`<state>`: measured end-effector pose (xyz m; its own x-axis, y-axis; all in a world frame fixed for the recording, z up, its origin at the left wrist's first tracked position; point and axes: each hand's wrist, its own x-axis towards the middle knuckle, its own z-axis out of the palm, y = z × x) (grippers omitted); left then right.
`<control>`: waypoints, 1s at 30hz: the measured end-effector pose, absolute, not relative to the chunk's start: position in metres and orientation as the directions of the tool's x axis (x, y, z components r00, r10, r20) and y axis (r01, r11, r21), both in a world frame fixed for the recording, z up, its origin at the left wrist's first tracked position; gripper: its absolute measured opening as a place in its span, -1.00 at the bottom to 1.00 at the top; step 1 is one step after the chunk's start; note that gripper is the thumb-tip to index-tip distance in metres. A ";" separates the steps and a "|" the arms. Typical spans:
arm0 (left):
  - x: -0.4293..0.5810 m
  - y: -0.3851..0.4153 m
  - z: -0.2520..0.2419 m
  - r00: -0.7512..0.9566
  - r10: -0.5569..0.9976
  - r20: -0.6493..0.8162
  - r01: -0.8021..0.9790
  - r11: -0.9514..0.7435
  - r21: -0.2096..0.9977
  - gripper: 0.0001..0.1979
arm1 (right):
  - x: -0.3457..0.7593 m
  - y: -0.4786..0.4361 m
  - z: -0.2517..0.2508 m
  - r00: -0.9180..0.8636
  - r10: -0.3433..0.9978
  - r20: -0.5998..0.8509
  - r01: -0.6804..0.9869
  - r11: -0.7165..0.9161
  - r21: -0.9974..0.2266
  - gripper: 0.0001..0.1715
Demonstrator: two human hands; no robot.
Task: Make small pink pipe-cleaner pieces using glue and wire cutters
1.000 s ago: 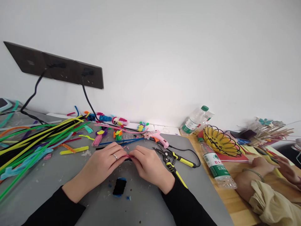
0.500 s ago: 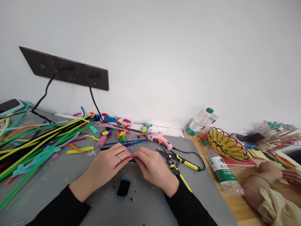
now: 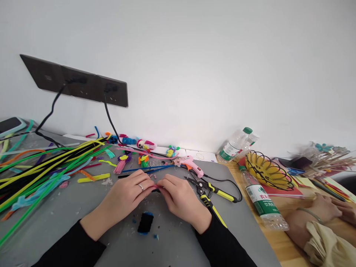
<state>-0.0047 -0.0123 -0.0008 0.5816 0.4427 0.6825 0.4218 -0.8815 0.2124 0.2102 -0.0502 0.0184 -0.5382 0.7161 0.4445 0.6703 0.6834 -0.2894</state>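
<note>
My left hand (image 3: 132,193), with a ring on one finger, and my right hand (image 3: 178,194) meet over the grey mat (image 3: 178,244). Both are closed, fingertips pinched together on a small dark piece (image 3: 157,190). Most of that piece is hidden by the fingers, so its kind does not show. On the mat just below my hands lies a black fuzzy block (image 3: 145,223) with blue edges. Behind the hands rest blue pipe cleaners (image 3: 164,167). Right of my right hand lie yellow-and-black wire strippers (image 3: 207,196).
A pink glue gun (image 3: 196,167) and small pipe-cleaner figures (image 3: 122,162) line the back. Long pipe cleaners (image 3: 52,167) spread leftward. Rightward are a water bottle (image 3: 263,202), a yellow basket (image 3: 265,172) and another person's hand (image 3: 324,207) on the wooden table.
My hands keep the same pinch with hardly any shift. At the right, the other person's hand has moved slightly. The view has turned a little.
</note>
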 end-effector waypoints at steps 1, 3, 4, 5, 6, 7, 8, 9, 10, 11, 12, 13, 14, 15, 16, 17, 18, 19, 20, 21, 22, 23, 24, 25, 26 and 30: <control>-0.005 -0.012 -0.001 0.583 0.442 0.682 0.422 -0.882 0.211 -0.71 | 0.210 -0.050 0.018 -0.538 0.716 0.445 0.671 0.683 -0.289 -0.75; -0.005 -0.012 -0.001 0.587 0.444 0.676 0.420 -0.882 0.214 -0.70 | 0.210 -0.051 0.018 -0.541 0.716 0.442 0.670 0.684 -0.288 -0.74; -0.006 -0.012 -0.001 0.590 0.447 0.672 0.419 -0.881 0.219 -0.69 | 0.209 -0.051 0.018 -0.543 0.715 0.440 0.669 0.685 -0.287 -0.74; -0.006 -0.012 -0.001 0.594 0.450 0.667 0.417 -0.881 0.222 -0.69 | 0.209 -0.051 0.018 -0.546 0.713 0.439 0.668 0.687 -0.286 -0.74; -0.006 -0.012 -0.001 0.596 0.451 0.664 0.416 -0.881 0.225 -0.68 | 0.209 -0.051 0.018 -0.549 0.713 0.437 0.667 0.689 -0.285 -0.73; -0.006 -0.012 -0.001 0.598 0.451 0.662 0.414 -0.882 0.227 -0.68 | 0.210 -0.051 0.019 -0.552 0.713 0.433 0.666 0.689 -0.285 -0.74; -0.006 -0.012 -0.001 0.600 0.451 0.661 0.412 -0.882 0.229 -0.68 | 0.210 -0.051 0.019 -0.554 0.713 0.429 0.666 0.689 -0.286 -0.74; -0.006 -0.012 -0.001 0.601 0.451 0.659 0.409 -0.883 0.231 -0.69 | 0.210 -0.051 0.019 -0.555 0.715 0.425 0.666 0.688 -0.287 -0.75; -0.007 -0.012 -0.001 0.602 0.451 0.659 0.406 -0.883 0.234 -0.69 | 0.210 -0.051 0.019 -0.556 0.717 0.420 0.667 0.686 -0.289 -0.75; -0.007 -0.012 -0.001 0.602 0.451 0.659 0.404 -0.884 0.236 -0.69 | 0.210 -0.051 0.019 -0.557 0.718 0.417 0.668 0.686 -0.290 -0.75; -0.007 -0.011 -0.001 0.602 0.451 0.659 0.403 -0.884 0.237 -0.70 | 0.210 -0.051 0.019 -0.558 0.719 0.415 0.668 0.686 -0.290 -0.75; -0.007 -0.011 -0.001 0.604 0.451 0.658 0.402 -0.884 0.238 -0.70 | 0.210 -0.051 0.020 -0.560 0.719 0.412 0.667 0.686 -0.290 -0.75; -0.007 -0.011 -0.002 0.604 0.451 0.657 0.401 -0.885 0.238 -0.70 | 0.210 -0.051 0.020 -0.562 0.719 0.409 0.667 0.686 -0.290 -0.75; -0.008 -0.011 -0.002 0.604 0.450 0.658 0.400 -0.885 0.238 -0.71 | 0.210 -0.051 0.020 -0.564 0.719 0.406 0.666 0.686 -0.291 -0.75; -0.008 -0.011 -0.002 0.605 0.449 0.658 0.398 -0.886 0.239 -0.72 | 0.210 -0.051 0.020 -0.565 0.720 0.403 0.666 0.686 -0.292 -0.74; -0.008 -0.010 -0.003 0.606 0.448 0.657 0.395 -0.887 0.240 -0.73 | 0.210 -0.051 0.020 -0.566 0.720 0.401 0.665 0.686 -0.294 -0.74; -0.008 -0.010 -0.003 0.608 0.446 0.657 0.391 -0.888 0.242 -0.73 | 0.210 -0.051 0.020 -0.567 0.721 0.398 0.665 0.686 -0.295 -0.74; -0.008 -0.010 -0.003 0.611 0.445 0.655 0.388 -0.889 0.242 -0.74 | 0.210 -0.051 0.020 -0.569 0.720 0.397 0.665 0.687 -0.294 -0.73; -0.008 -0.011 -0.003 0.614 0.442 0.654 0.386 -0.891 0.240 -0.74 | 0.210 -0.051 0.020 -0.570 0.719 0.396 0.664 0.688 -0.292 -0.73; -0.008 -0.011 -0.002 0.619 0.438 0.652 0.384 -0.893 0.236 -0.73 | 0.210 -0.051 0.020 -0.572 0.718 0.396 0.664 0.689 -0.290 -0.72; -0.008 -0.011 -0.002 0.623 0.435 0.650 0.383 -0.894 0.232 -0.73 | 0.210 -0.051 0.020 -0.572 0.718 0.396 0.664 0.689 -0.289 -0.72; -0.008 -0.011 -0.002 0.625 0.432 0.650 0.382 -0.896 0.228 -0.72 | 0.210 -0.051 0.020 -0.573 0.717 0.397 0.664 0.690 -0.288 -0.72; -0.007 -0.011 -0.001 0.626 0.428 0.651 0.381 -0.897 0.223 -0.71 | 0.210 -0.051 0.019 -0.574 0.715 0.398 0.663 0.692 -0.287 -0.72; -0.007 -0.011 -0.001 0.627 0.425 0.654 0.379 -0.899 0.220 -0.70 | 0.210 -0.051 0.019 -0.576 0.714 0.398 0.661 0.693 -0.286 -0.72; -0.007 -0.011 0.000 0.626 0.420 0.657 0.376 -0.901 0.218 -0.69 | 0.210 -0.051 0.019 -0.580 0.713 0.395 0.660 0.695 -0.286 -0.73; -0.006 -0.012 0.001 0.624 0.411 0.664 0.360 -0.906 0.223 -0.69 | 0.210 -0.051 0.019 -0.586 0.716 0.379 0.661 0.693 -0.288 -0.72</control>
<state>-0.0060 -0.0116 0.0008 0.6244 0.4112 0.6641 0.3595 -0.9061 0.2230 0.2099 -0.0515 0.0194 -0.5855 0.7164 0.3794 0.6609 0.6928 -0.2884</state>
